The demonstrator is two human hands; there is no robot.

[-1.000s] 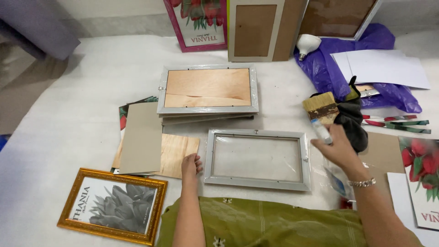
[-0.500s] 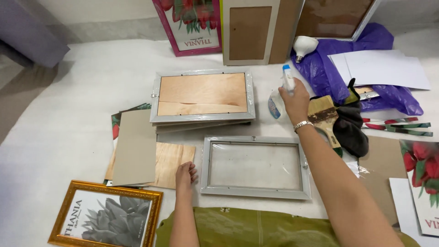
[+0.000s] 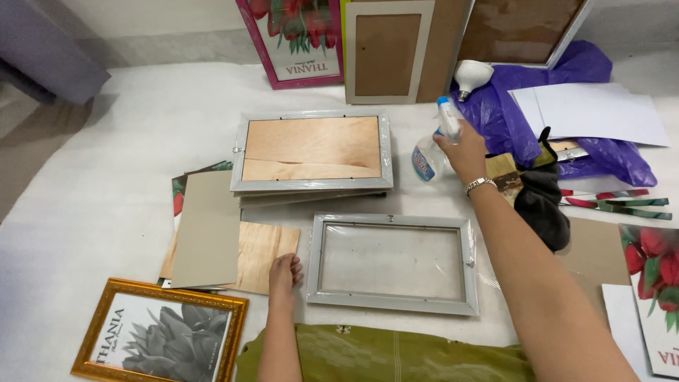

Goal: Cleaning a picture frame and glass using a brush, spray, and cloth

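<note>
The spray bottle (image 3: 433, 152) stands upright on the white floor covering (image 3: 106, 177), just right of a stack of grey frames and left of a purple bag. The right hand (image 3: 463, 145) is closed around its neck, its grip wrapped just below the blue-and-white nozzle, which points up and away. A bracelet (image 3: 480, 185) sits on that wrist, and the arm reaches in from the lower right.

Just beside the hand on the right lie a brush (image 3: 503, 173) and a dark cloth (image 3: 543, 201), touching each other. Behind them the purple bag (image 3: 509, 106) carries white sheets (image 3: 594, 113), with a light bulb (image 3: 470, 76) at its upper left edge.

The stack (image 3: 311, 152) shows a wooden backing board facing up. Nearer the person lies an empty grey frame (image 3: 392, 263), flat, glass showing. The left hand (image 3: 283, 272) rests just left of it, fingers curled loosely down on a thin wood panel (image 3: 262, 251), holding nothing; a grey card (image 3: 209, 230) overlaps that panel.

At the lower left lies a gold frame (image 3: 159, 336) with a grey leaf print. More frames (image 3: 389, 49) lean upright against the far wall. A flower print (image 3: 654, 283) lies at the right edge.
</note>
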